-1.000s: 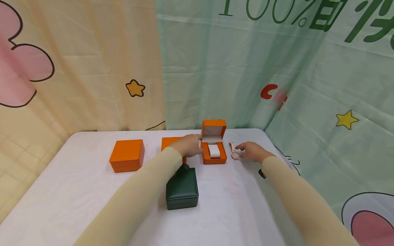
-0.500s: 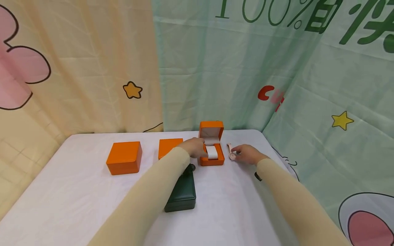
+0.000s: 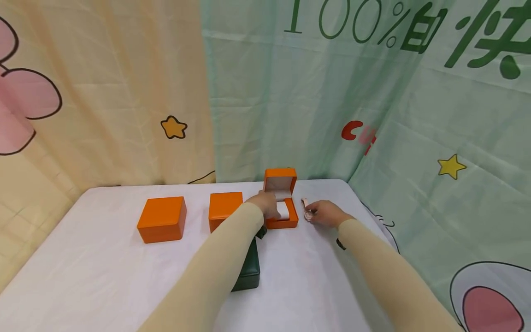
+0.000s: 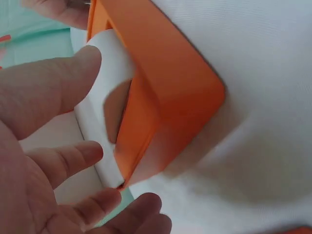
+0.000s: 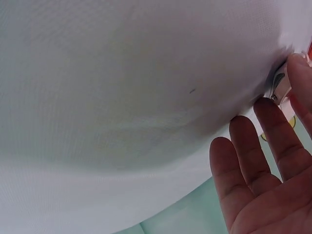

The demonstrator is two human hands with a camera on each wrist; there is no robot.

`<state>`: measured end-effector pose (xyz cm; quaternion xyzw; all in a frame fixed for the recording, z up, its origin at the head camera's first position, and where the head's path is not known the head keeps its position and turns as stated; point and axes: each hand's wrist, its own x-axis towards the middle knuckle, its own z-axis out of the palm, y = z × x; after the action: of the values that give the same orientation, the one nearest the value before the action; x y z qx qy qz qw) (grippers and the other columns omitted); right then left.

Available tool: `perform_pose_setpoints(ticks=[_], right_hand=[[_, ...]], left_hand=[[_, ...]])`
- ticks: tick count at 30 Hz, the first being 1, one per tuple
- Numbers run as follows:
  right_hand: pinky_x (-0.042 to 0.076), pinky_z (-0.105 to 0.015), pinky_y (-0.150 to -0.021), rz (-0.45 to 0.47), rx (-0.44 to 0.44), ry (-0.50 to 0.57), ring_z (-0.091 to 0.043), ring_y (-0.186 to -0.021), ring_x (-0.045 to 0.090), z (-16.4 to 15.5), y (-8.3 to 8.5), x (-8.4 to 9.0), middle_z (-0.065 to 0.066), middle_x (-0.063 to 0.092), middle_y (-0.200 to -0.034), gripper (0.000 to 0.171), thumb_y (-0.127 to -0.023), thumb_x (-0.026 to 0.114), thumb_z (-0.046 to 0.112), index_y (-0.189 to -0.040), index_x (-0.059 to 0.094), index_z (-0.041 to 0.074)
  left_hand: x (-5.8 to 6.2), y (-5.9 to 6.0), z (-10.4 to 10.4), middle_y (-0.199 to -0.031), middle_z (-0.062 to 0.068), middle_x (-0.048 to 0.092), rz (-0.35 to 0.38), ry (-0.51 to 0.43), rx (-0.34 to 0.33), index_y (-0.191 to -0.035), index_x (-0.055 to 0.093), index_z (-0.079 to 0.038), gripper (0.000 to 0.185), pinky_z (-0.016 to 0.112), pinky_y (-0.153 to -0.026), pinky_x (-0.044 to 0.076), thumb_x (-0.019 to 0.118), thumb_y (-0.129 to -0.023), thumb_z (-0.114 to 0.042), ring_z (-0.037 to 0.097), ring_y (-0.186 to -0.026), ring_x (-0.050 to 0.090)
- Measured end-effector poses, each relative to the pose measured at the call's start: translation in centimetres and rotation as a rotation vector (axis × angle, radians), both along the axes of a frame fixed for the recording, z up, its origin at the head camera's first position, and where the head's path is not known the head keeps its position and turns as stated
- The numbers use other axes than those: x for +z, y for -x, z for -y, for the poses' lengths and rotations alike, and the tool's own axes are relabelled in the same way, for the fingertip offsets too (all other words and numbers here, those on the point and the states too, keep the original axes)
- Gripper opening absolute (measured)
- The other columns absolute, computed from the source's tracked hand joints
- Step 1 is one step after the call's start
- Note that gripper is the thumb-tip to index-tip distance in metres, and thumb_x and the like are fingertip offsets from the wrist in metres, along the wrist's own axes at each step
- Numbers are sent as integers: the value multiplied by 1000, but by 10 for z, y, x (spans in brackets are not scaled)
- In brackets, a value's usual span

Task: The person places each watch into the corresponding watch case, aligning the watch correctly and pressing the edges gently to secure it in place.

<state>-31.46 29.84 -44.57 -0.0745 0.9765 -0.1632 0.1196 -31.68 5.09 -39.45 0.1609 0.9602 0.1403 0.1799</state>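
An orange watch box [image 3: 292, 216] stands with its lid raised at the back of the table, a white cushion [image 3: 282, 210] inside it. My left hand [image 3: 264, 204] is at the box's left side; in the left wrist view its thumb reaches over the cushion [image 4: 114, 53], fingers spread and loosely bent, holding nothing. Right of the box lies a pale pink wristwatch [image 3: 307, 215]. My right hand [image 3: 327, 213] pinches it by the case; in the right wrist view the watch [image 5: 280, 87] sits between thumb and index fingertip, partly hidden, while the other fingers extend.
Two closed orange boxes stand to the left, one at the far left [image 3: 162, 219] and one nearer the middle [image 3: 224, 205]. A dark green box [image 3: 250, 269] lies partly under my left forearm. Curtains [image 3: 249, 92] hang behind the white-covered table [image 3: 99, 258].
My left hand has moved right, closer to the cushion in the box. My right hand has come in from beside the wristwatch onto it. The head view has tilted slightly.
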Motion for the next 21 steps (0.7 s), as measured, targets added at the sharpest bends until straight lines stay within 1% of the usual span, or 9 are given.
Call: perform_pose_setpoints(ticks=[3, 5, 8, 10, 12, 15, 21], right_hand=[[51, -49, -109, -9, -1, -24, -28, -108, 63, 1, 1, -2, -12, 73, -121, 38, -94, 78, 14, -132, 72, 8], [51, -48, -109, -12, -9, -31, -27, -107, 63, 2, 1, -3, -11, 74, -120, 37, -94, 78, 13, -131, 73, 8], [52, -48, -108, -22, -9, -41, -27, -106, 63, 4, 1, -3, -11, 74, -119, 37, -93, 79, 12, -130, 73, 8], [52, -47, -108, -25, -13, -46, -26, -106, 63, 5, 0, -3, -10, 74, -119, 37, -93, 80, 12, -130, 73, 8], [52, -47, -108, -30, -10, -51, -26, -106, 63, 6, 0, -3, -10, 74, -118, 38, -93, 80, 12, -130, 73, 7], [51, -47, -109, -36, -9, -57, -26, -107, 64, 6, -1, -3, -10, 74, -120, 37, -93, 79, 12, -129, 73, 7], [49, -49, -114, -41, -8, -63, -30, -116, 64, 8, -1, -4, -13, 73, -127, 35, -94, 78, 12, -128, 74, 6]], left_hand=[[-1, -3, -5, -145, 22, 51, -24, 57, -41, -140, 63, -3, 58, 38, -95, 57, 70, -99, -44, 25, -109, 52], [-2, -5, -7, -140, 22, 54, -42, 87, -73, -135, 68, -2, 54, 37, -93, 58, 67, -101, -45, 24, -108, 50], [-3, -7, -9, -139, 23, 54, -55, 98, -86, -126, 73, -2, 46, 34, -86, 57, 67, -102, -41, 23, -99, 54], [-4, -7, -9, -142, 24, 50, -58, 87, -72, -123, 74, -2, 40, 32, -79, 56, 68, -101, -35, 22, -89, 57], [-5, -7, -8, -146, 25, 46, -54, 66, -45, -121, 75, -2, 35, 30, -74, 53, 69, -101, -30, 22, -80, 60], [-7, -6, -8, -146, 25, 43, -49, 33, -10, -120, 75, -1, 31, 28, -70, 51, 70, -99, -24, 22, -79, 59], [-9, -4, -9, -146, 27, 43, -47, 1, 20, -119, 75, 0, 33, 30, -72, 52, 74, -96, -24, 24, -81, 61]])
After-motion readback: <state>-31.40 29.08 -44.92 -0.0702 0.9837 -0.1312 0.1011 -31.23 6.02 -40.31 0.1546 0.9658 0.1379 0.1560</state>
